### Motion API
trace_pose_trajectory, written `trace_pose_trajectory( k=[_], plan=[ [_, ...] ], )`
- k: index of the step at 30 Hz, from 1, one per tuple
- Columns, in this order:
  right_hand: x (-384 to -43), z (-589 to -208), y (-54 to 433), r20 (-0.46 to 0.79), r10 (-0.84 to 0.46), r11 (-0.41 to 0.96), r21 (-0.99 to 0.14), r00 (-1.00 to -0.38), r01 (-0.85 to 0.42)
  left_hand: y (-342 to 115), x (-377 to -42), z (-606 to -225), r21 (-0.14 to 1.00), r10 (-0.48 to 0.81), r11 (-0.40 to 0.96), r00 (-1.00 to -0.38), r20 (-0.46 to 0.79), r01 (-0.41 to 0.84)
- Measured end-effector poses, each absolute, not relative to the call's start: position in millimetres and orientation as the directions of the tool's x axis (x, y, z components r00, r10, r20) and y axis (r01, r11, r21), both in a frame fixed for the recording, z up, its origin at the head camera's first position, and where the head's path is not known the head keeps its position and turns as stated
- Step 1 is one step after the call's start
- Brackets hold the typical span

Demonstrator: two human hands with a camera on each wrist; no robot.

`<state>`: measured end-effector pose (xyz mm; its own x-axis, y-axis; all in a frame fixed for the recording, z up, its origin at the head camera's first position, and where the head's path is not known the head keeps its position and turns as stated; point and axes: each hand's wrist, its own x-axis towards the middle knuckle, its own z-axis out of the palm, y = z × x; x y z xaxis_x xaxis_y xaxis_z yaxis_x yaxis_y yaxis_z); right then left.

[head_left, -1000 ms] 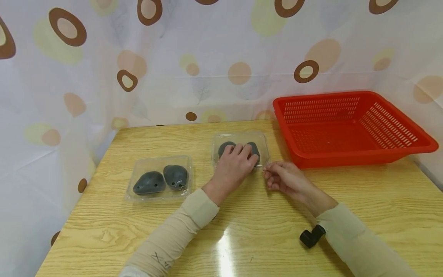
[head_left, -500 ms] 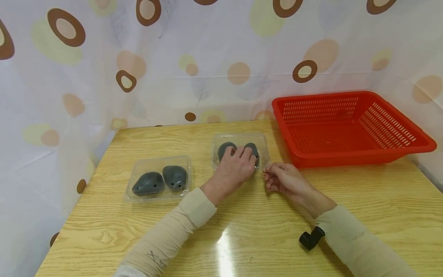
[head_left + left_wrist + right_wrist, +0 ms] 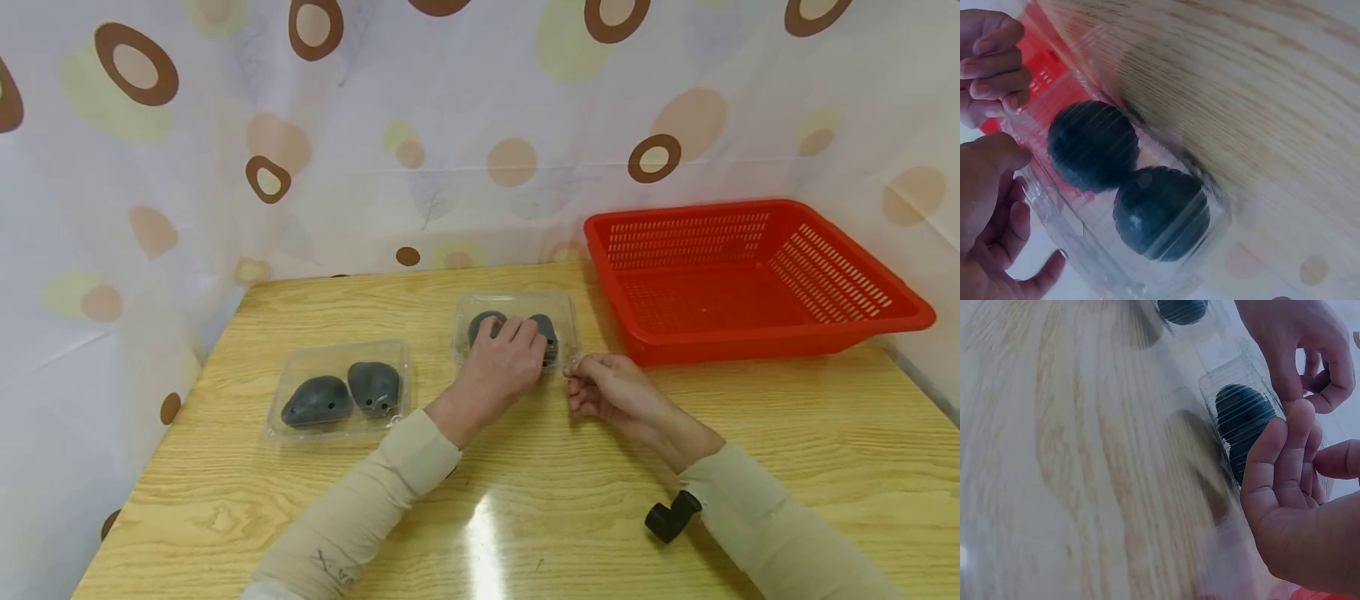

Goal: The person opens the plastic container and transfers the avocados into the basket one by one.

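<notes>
A clear plastic clamshell box (image 3: pixel 517 303) containing two dark grey-green rounded pieces lies at the back middle of the table in the head view. My left hand (image 3: pixel 495 371) arches over its front part, fingers bent on the lid and thumb by the near edge. At the near right corner my right hand (image 3: pixel 611 396) pinches the box's edge between thumb and forefinger, its other fingers curled in. The left wrist view shows the two dark pieces (image 3: pixel 1094 147) through the ribbed plastic. To the left sits a second clear box (image 3: pixel 315 358) with two similar pieces, small dark holes showing on them.
A red slotted plastic basket (image 3: pixel 750 333) stands at the back right, close to my right hand. A black elbow-shaped piece (image 3: pixel 672 517) is at my right sleeve. The wood-grain table (image 3: pixel 555 533) meets a patterned curtain (image 3: pixel 360 100) behind.
Both hands stay on the same box with almost the same grip. The head view has shifted slightly.
</notes>
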<state>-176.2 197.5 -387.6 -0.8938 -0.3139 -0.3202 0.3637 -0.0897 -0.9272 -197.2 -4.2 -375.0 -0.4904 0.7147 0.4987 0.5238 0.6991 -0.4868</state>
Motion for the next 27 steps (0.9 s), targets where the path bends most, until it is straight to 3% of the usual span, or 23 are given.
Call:
trace_pose_trajectory(
  k=[4,7,16,27],
  plan=[
    [-173,-387,199,-0.330,-0.319,-0.079,-0.925,-0.889,0.372,0,-199,-377,-0.492,0.739,0.664,-0.396,0.545,0.563],
    [-171,-388,199,-0.335,-0.329,-0.075,-0.923,-0.883,0.378,3,-200,-378,-0.485,0.755,0.638,-0.361,0.547,0.598],
    [-172,-389,194,-0.332,-0.338,-0.050,-0.928,-0.881,0.369,-2,-194,-380,-0.486,0.791,0.610,-0.446,0.419,0.625],
    [-164,-392,204,-0.323,-0.327,-0.068,-0.929,-0.888,0.363,7,-198,-363,-0.370,0.743,0.654,-0.469,0.477,0.660]
  ],
)
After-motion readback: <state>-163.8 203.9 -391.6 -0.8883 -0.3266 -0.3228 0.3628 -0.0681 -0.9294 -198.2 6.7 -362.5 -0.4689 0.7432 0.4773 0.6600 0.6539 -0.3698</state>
